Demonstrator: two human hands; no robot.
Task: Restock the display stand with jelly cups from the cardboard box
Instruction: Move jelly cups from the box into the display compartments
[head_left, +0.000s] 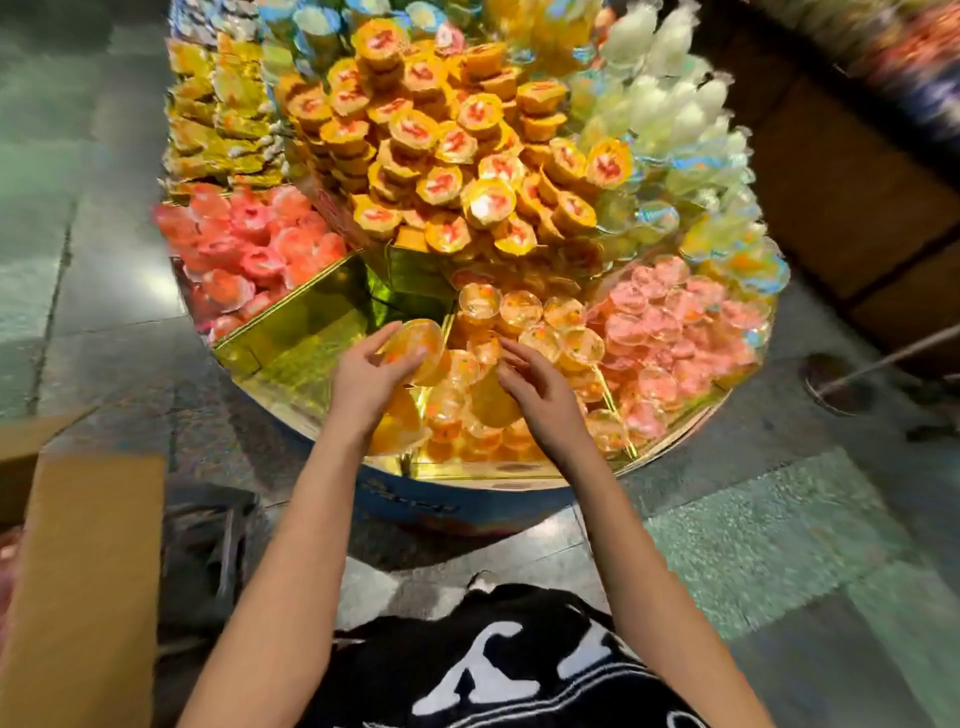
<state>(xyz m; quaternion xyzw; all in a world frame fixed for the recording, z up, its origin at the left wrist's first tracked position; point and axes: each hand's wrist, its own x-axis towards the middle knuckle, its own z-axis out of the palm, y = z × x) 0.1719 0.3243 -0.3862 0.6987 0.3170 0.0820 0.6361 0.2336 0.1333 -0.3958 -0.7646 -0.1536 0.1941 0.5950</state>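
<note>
Jelly cup gripped by left hand.

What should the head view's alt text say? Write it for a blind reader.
A person's left hand holds a clear orange jelly cup over a round display stand, while the open right hand rests among matching cups piled there. A cardboard box stands at the lower left.

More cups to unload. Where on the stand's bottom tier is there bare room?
The gold wedge compartment is bare, bordered by red-pink cups on its left and orange jelly cups on its right; the left hand holds a jelly cup at that border. The orange cups under the right hand, the pink cups beyond and the yellow pile above are crowded.
</note>
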